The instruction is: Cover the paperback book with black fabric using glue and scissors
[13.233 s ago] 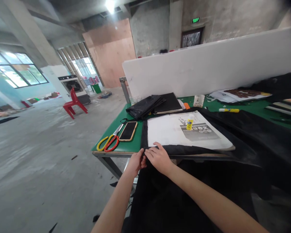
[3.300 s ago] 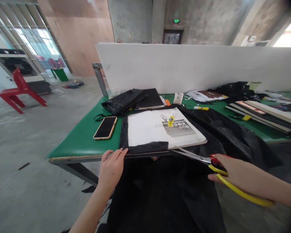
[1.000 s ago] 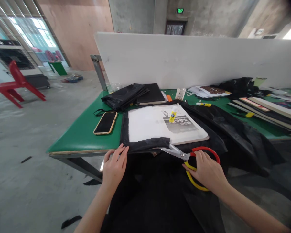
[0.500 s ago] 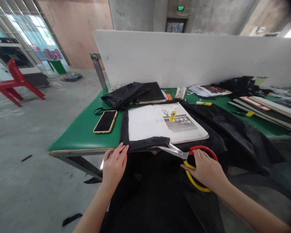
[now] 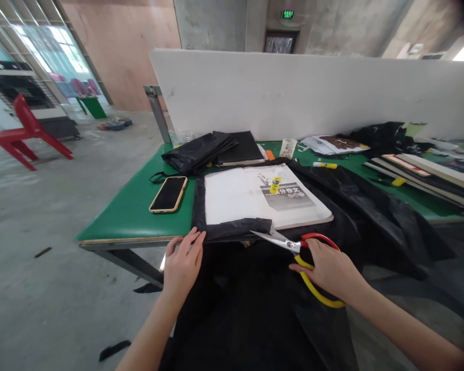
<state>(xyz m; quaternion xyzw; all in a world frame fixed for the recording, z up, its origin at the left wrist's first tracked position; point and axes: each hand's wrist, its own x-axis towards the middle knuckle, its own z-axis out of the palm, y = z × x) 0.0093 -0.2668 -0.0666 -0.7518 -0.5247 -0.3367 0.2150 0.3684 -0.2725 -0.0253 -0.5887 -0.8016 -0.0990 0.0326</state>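
An open book [image 5: 232, 196], its cover printed with characters, lies on a thin black sheet [image 5: 371, 206]. A strip of the sheet [image 5: 237, 226] is folded over the book's front left edge. My left hand [image 5: 183, 263] rests at the front left corner of the sheet, fingers stretched out along the table edge. In my right hand [image 5: 330, 268] are scissors [image 5: 292, 246] with red and yellow handles. Their blades are apart, pointing left, near the end of the folded strip. A yellow glue stick [image 5: 276, 184] stands on the book.
A phone [image 5: 168, 194] lies on the green table [image 5: 119, 211], left of the book. Behind are folded black sheeting [image 5: 199, 152], a clear plastic cup [image 5: 288, 148] and another glue stick [image 5: 325, 165]. Stacked boards [image 5: 429, 178] lie to the right. A white panel [image 5: 313, 98] stands along the back.
The scissors have opened slightly wider, their handles farther apart, and the upper blade has risen a little. My left hand stays at the sheet's corner.
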